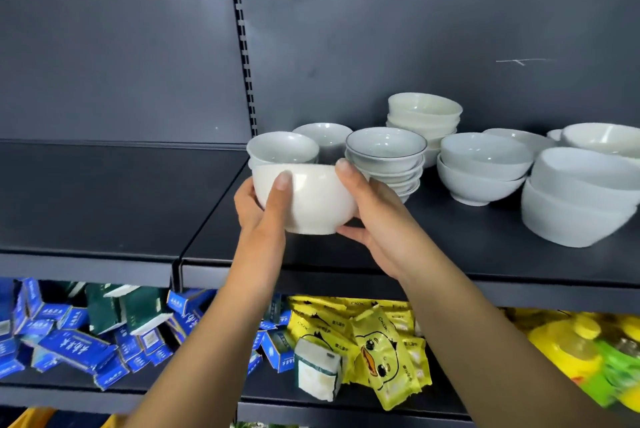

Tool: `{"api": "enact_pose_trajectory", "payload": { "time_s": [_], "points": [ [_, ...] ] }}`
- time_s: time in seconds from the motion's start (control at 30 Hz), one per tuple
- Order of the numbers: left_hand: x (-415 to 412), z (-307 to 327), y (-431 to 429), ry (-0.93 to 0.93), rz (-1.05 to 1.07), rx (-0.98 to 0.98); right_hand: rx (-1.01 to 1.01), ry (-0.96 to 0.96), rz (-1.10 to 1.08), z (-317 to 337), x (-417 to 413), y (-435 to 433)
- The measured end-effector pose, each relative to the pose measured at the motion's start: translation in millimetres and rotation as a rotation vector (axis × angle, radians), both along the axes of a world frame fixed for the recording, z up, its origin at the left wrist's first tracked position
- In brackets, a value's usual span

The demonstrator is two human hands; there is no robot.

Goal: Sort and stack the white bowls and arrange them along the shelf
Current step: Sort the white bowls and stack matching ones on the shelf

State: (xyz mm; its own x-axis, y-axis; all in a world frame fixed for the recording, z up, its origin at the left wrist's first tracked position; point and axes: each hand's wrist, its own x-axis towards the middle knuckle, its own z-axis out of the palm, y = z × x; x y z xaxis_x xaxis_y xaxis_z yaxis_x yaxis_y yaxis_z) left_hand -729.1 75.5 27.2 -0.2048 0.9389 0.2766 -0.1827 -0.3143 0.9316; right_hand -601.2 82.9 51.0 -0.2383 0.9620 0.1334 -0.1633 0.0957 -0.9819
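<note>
Bowl upright, held from both sides over the front left of the shelf. Cannot tell if its foot touches.

Left grip: clasps the bowl, thumb up the near wall. Right grip: thumb at the rim, fingers under the foot.

Two-sided hold probably guards against slip on slick glaze.

Bowl: round, glossy white ceramic, narrow foot ring.

Piles look grouped by shape:
- small bowls just behind
- dark-rimmed stack
- cream stack at the back
- wide pair
- large nested bowls, tilted

Shelf: matte dark metal.

Judgement: the bowl needs a matching pile.
</note>
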Motion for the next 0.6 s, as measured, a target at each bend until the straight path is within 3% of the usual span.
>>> {"api": "enact_pose_trajectory", "payload": {
  "time_s": [0.2, 0.43, 0.5, 0.6],
  "points": [
    [33.0, 19.1, 10.1, 0.03, -0.05, 0.049, 0.043, 0.037, -0.028, 18.9, 31.5, -1.0],
    [61.0, 60.8, 52.8, 0.072, -0.14, 0.162, 0.16, -0.086, -0.069, 61.7, 87.8, 34.0],
    [65.9, 75.3, 71.9, 0.142, -0.202, 0.188, 0.209, -0.131, -0.068, 77.0, 105.9, 48.0],
    [74.4, 107.5, 113.4, 0.388, -0.3, 0.154, 0.257, -0.242, -0.076, 107.9, 134.5, 80.3]
  ]
}}
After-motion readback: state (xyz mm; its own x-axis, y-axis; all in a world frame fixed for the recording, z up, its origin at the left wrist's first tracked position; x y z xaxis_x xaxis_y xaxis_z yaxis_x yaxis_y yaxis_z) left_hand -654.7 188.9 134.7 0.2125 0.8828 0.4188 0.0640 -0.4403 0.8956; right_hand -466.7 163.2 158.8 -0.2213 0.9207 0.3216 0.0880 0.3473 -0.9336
